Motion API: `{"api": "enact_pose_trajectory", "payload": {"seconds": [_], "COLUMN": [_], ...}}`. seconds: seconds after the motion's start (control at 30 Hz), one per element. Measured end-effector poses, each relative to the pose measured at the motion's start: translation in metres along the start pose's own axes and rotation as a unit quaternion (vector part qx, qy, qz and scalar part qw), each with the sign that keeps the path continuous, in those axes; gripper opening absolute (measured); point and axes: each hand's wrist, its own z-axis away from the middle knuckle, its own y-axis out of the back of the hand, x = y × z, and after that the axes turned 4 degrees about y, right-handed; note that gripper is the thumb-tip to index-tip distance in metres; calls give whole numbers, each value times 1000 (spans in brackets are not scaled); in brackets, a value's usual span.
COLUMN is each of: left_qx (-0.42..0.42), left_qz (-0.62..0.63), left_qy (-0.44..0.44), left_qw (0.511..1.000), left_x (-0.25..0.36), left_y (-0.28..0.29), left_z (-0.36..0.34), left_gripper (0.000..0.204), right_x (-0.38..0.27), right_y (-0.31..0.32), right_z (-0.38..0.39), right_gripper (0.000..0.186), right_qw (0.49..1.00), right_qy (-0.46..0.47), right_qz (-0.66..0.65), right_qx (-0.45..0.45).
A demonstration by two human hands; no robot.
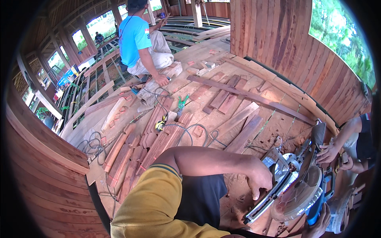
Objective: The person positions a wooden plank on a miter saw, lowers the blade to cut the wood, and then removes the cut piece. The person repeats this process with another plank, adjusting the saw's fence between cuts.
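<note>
A miter saw [297, 190] with a clear round guard and blue body stands at the lower right. From the yellow sleeve [152, 198], my left arm reaches across to it. My left hand [260, 179] hangs beside the saw's long metal edge [270, 196], fingers pointing down and one stretched out; I see nothing in it. At the bottom edge, my right hand [319, 223] is curled against the saw's blue housing, partly cut off. Across the saw, a co-worker's hand [327, 153] rests by a dark board [316, 139]; their other hand [348, 162] holds a small object I cannot make out.
Reddish planks [158, 139] lie stacked left of my arm, with a yellow tape measure [160, 125] and green-handled pliers [183, 102] near them. Cables [186, 131] snake between. Another person in a blue shirt [135, 41] crouches ahead. Open floor joists [99, 75] lie beyond, left.
</note>
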Motion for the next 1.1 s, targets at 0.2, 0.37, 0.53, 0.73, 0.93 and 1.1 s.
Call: {"api": "enact_pose_trajectory", "payload": {"seconds": [0.2,0.37,0.53,0.73,0.93,1.1], "left_qx": [14,-19,-31,-45,-28,-53], "left_qz": [11,14,2,2,26,73], "left_qy": [-13,10,37,59,-62,50], "left_qw": [1000,1000,999,997,997,995], "left_x": [-8,-24,-45,-51,-58,-53], "left_y": [-5,-9,-15,-14,-12,-8], "left_z": [-2,-18,-27,-28,-14,5], "left_gripper": [60,66,77,78,72,79], "right_x": [2,3,5,15,7,8], "right_y": [-3,-5,-6,-14,-23,-10], "right_z": [2,1,4,11,8,10], "right_gripper": [61,62,61,64,59,68], "right_qw": [1000,1000,1000,1000,997,994], "right_qy": [-4,16,17,7,-67,-94], "right_qz": [10,17,22,17,-10,12], "right_qx": [-4,7,0,-6,-31,-61]}}
